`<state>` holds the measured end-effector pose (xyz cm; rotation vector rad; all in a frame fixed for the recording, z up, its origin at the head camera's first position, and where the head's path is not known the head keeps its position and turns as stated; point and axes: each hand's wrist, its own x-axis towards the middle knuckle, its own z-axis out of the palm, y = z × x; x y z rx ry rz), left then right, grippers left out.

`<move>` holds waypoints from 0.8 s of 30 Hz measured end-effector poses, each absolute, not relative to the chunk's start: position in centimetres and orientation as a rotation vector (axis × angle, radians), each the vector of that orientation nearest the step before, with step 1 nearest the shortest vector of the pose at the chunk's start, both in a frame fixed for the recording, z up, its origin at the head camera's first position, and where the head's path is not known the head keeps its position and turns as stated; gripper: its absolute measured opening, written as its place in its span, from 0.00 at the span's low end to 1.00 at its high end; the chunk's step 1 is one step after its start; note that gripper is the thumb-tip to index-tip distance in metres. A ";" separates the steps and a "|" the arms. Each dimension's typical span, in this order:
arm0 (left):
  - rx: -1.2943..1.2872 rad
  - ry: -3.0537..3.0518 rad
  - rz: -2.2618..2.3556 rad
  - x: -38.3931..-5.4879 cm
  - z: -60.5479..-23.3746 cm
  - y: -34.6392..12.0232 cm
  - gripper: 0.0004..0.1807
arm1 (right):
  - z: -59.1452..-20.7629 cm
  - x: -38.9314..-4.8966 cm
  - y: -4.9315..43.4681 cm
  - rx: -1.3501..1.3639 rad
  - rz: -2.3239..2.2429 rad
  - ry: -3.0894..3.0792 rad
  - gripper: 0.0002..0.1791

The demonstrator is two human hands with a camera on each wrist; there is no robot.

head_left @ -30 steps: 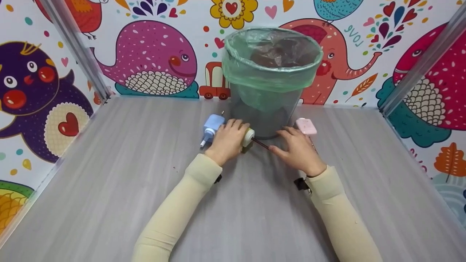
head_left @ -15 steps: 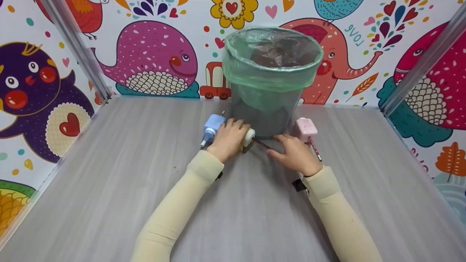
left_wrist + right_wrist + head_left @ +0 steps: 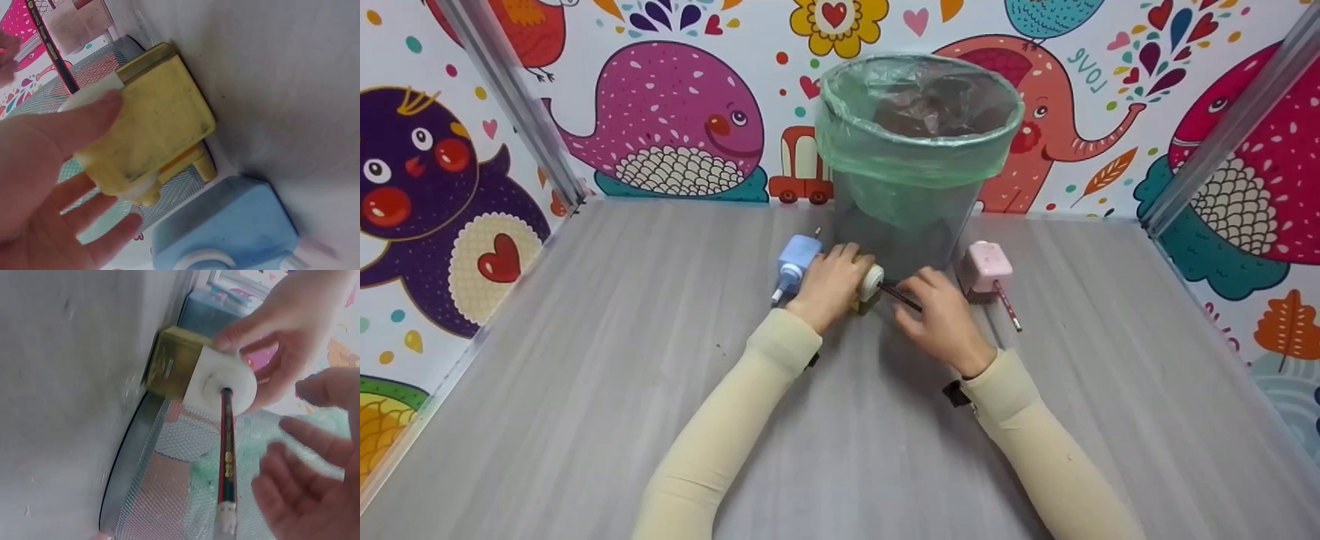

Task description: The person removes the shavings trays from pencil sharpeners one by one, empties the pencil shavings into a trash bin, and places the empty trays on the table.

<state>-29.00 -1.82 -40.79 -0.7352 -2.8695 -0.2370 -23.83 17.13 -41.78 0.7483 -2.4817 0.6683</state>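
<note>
In the head view, the left hand point(image 3: 832, 281) grips a yellow sharpener point(image 3: 163, 118) between thumb and fingers; a dark pencil point(image 3: 226, 450) sticks out of it toward four o'clock. The right hand point(image 3: 945, 322) is beside that pencil — fingers spread, pinching nothing. From the yellow sharpener, a blue sharpener point(image 3: 800, 251) lies at ten o'clock, a pink sharpener point(image 3: 990, 261) at three, the bin point(image 3: 885, 225) at one.

- Grey, streaked wood-grain tabletop point(image 3: 870, 450)
- White back wall point(image 3: 780, 82), printed with a pink whale point(image 3: 660, 97) and a coral elephant point(image 3: 1020, 180)
- White left wall point(image 3: 390, 60) with a dark-purple bird point(image 3: 431, 217)
- Silver metal post point(image 3: 514, 105) in each back corner
- Soft light
</note>
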 end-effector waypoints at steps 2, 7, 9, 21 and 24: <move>-0.744 -2.852 -0.232 -29.1 -40.9 -1.9 0.28 | -42.0 -23.7 16.9 0.854 0.665 -2.498 0.09; -0.721 -2.866 -0.197 -29.1 -40.9 -1.9 0.26 | -42.6 -23.7 16.6 1.016 0.667 -2.631 0.12; -0.702 -2.884 -0.180 -29.1 -40.9 -1.8 0.25 | -42.8 -23.7 16.6 1.026 0.653 -2.662 0.14; -0.619 -2.900 -0.100 -29.0 -40.7 -1.7 0.24 | -43.3 -24.5 17.2 0.855 0.707 -2.762 0.21; -0.617 -2.917 -0.087 -28.7 -40.4 -1.6 0.25 | -43.2 -24.5 17.4 0.822 0.717 -2.843 0.24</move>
